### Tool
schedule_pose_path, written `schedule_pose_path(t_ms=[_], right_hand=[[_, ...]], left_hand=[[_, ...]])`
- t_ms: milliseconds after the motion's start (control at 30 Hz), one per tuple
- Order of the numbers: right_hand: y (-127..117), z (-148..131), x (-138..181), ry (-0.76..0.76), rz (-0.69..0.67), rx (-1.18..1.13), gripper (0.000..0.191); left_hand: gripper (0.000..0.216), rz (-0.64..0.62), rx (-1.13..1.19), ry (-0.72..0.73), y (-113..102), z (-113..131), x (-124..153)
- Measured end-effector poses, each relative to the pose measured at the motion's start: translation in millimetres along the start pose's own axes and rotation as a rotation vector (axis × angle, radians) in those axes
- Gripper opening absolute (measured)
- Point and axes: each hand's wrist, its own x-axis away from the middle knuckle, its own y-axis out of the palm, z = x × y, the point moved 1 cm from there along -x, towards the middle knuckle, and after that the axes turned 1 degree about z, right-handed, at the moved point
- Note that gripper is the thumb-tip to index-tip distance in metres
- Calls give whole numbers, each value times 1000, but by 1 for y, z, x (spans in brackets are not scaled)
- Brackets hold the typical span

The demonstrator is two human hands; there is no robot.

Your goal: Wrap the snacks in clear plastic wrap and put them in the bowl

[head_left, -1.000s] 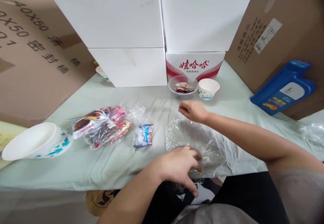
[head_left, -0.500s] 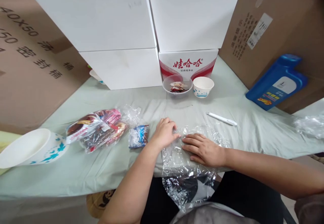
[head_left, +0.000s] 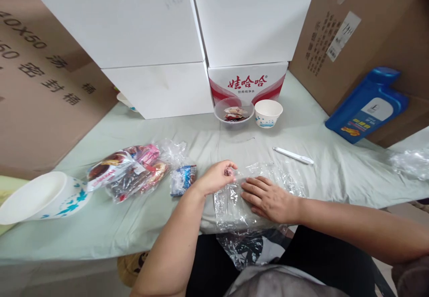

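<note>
A clear, crinkled plastic sheet (head_left: 231, 205) lies on the cloth in front of me and hangs over the table's front edge. My right hand (head_left: 266, 198) rests flat on it, palm down, fingers stretched out. At the sheet's upper left corner, my left hand (head_left: 219, 176) is closed in a pinch on the plastic, its fingers curled. A small blue snack packet (head_left: 183, 180) sits just left of that hand. Beyond the sheet to the right lies a white utility knife (head_left: 292, 155), touched by neither hand.
Bagged snacks (head_left: 127, 171) and a large paper bowl (head_left: 67, 198) stand on the left. At the back are a clear plastic bowl (head_left: 233, 117) holding packets, a paper cup (head_left: 268, 114) and white boxes (head_left: 157, 91). A blue bottle (head_left: 367, 109) leans against a cardboard box (head_left: 338, 2) on the right.
My left hand has turned and its fingers have drawn together at the sheet's corner. The plastic looks flatter near the hands. My right hand has stayed in place.
</note>
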Motion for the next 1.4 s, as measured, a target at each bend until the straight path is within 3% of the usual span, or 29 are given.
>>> schedule_pose_path(t_ms=[133,300,367,600,700,767,833,933,1033,1400], right_hand=[[-1,-5,-4,-88,-22,-59,46],[11,-9,-6,-39,-101,-144,87],[15,-9,-4,-34,-110,-140,92],[17,-7,-3,-29,-105,-116,95],[16,-8,-3,-33,-101,-111,95],[16,-8,-3,-33,-105,-108,96],[16,-8,-4,-32,-109,-107,96],[17,-8,-4,-29,-115,-100,97],[18,-8,-4,-23,-118,-95,98],[17,-8,-4,-25,-124,-94,100]], left_hand=[[13,40,16,9,-3,-4,-3],[20,8,257,-36,-7,-5,-1],[21,34,335,-12,-10,-4,0],[22,366,546,169,-24,-1,1],[16,536,459,161,-30,-4,0],[11,584,260,123,-30,-5,-1],[8,528,-37,104,-26,-4,-2],[34,357,-362,134,-13,0,-3],[34,275,-301,115,-5,2,-2],[22,280,35,25,-1,-4,-6]])
